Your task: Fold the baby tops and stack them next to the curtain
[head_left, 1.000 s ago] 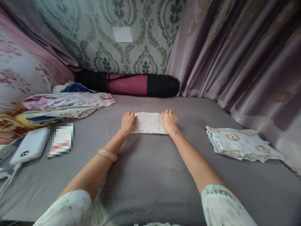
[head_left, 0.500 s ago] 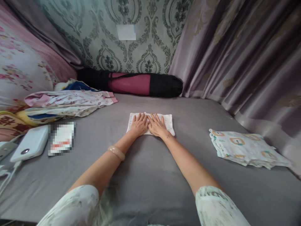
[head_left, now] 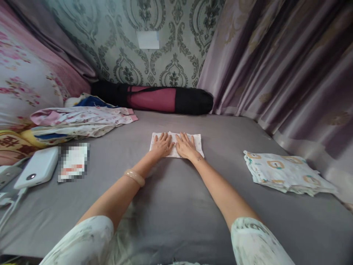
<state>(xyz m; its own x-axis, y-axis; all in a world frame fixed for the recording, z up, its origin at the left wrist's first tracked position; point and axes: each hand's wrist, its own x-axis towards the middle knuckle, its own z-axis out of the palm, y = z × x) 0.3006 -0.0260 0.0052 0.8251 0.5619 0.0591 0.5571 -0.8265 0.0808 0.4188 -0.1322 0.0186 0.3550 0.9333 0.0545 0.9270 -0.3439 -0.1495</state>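
Observation:
A small white printed cloth (head_left: pixel 197 140), folded into a rectangle, lies flat on the grey bed sheet (head_left: pixel 176 206) in the middle. My left hand (head_left: pixel 162 144) rests palm down on its left half, fingers stretched out. My right hand (head_left: pixel 185 145) lies flat beside it on the right half, fingers spread. The two hands nearly touch at the cloth's centre. A pale bangle (head_left: pixel 134 177) sits on my left wrist.
A stack of folded printed cloths (head_left: pixel 286 172) lies at the right. A heap of floral garments (head_left: pixel 79 119) is at the left, with a white power bank (head_left: pixel 37 172) and a blurred card (head_left: pixel 73 162) nearer. A black and maroon roll bag (head_left: pixel 154 98) lines the wall. Curtains hang at the right.
My hands moved from the cloth's two ends to its middle and now press flat on it, side by side. Since half a second ago they have barely shifted.

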